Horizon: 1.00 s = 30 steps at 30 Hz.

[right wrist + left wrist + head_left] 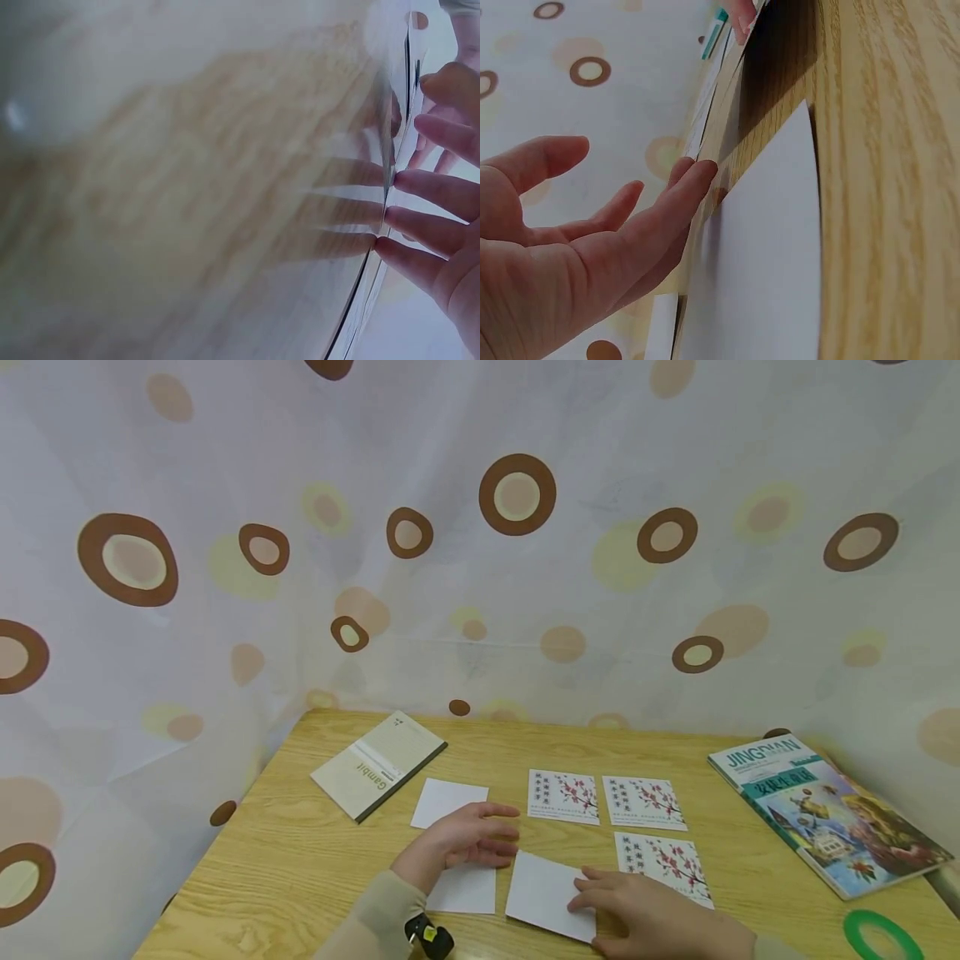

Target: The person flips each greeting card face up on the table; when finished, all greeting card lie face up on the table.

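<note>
My left hand (pixel 472 837) hovers over a white card (pixel 463 892), fingers apart and loosely bent with nothing between them. In the left wrist view its fingertips hang right beside a white card (pixel 761 247) on the wood. My right hand (pixel 637 906) touches the right side of another white card (pixel 551 893), which lies askew in front of me. The right wrist view shows the spread fingers (pixel 435 229) fairly straight, tips down at the surface. Another white card (pixel 450 800) lies behind my left hand.
Three blossom-printed cards (pixel 564 796) lie at the centre right, one partly hidden by my right hand. A notebook (pixel 380 764) rests at the back left. To the right are a magazine (pixel 828 814) and a green ring (pixel 855 927). A patterned curtain (pixel 450 585) hangs behind the wooden table (pixel 262 860).
</note>
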Motion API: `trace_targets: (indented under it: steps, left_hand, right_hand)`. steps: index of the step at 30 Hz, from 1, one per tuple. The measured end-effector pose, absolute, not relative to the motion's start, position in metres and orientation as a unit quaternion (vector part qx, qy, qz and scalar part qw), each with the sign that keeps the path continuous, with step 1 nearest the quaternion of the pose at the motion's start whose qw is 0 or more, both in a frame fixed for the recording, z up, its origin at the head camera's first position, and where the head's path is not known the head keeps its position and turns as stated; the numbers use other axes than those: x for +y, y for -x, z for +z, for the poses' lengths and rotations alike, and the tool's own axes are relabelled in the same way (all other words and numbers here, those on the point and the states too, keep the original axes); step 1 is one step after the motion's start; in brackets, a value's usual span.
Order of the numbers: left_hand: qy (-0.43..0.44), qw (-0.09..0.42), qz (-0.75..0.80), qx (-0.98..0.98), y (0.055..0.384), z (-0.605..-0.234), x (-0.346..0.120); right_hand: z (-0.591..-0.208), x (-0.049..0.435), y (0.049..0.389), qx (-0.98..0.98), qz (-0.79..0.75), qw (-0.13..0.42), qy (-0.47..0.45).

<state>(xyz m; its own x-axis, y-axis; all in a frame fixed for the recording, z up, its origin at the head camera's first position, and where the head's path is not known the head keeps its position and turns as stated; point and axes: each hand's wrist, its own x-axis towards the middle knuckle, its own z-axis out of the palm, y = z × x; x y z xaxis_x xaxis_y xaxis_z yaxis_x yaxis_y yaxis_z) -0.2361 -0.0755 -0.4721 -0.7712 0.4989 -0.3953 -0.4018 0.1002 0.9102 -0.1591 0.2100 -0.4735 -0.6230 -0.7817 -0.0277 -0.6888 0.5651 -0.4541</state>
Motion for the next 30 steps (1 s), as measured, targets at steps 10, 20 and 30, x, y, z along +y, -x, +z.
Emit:
trace_targets:
  steps: [10, 20, 30]
  left_hand:
    - [-0.038, 0.343, 0.669, 0.659, 0.2362, -0.4753, -0.0728]
    - [-0.046, 0.348, 0.654, 0.67, 0.2346, -0.4732, -0.0721]
    - [-0.068, 0.345, 0.649, 0.675, 0.2364, -0.4737, -0.0721]
  right_hand:
    - [-0.4771, 0.2139, 0.1602, 0.87, -0.219, 0.106, 0.428]
    - [-0.4779, 0.2179, 0.1602, 0.862, -0.232, 0.082, 0.443]
    - [-0.4788, 0.2203, 0.1607, 0.837, -0.249, 0.025, 0.486]
